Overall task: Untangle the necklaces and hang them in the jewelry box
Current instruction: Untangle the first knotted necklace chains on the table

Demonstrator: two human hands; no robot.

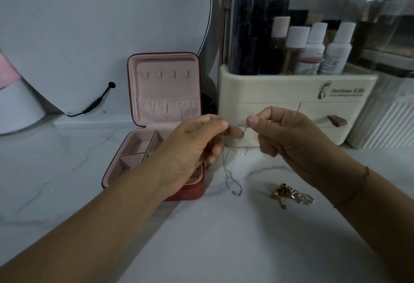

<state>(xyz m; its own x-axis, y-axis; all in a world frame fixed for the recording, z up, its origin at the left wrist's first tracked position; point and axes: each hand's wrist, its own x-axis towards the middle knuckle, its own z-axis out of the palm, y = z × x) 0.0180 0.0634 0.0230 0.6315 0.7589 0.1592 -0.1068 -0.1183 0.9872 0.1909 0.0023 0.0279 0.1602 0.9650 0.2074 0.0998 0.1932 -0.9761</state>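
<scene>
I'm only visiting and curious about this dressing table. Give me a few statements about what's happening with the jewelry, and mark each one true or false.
1. The left hand and the right hand both pinch a thin silver necklace, which dangles to the countertop. True.
2. The jewelry box is zipped shut. False: its lid stands upright and open.
3. A necklace hangs from the hooks in the lid. False: all four hooks are bare.
4. A tangle of gold jewelry lies on the countertop near the right wrist. True.
</scene>
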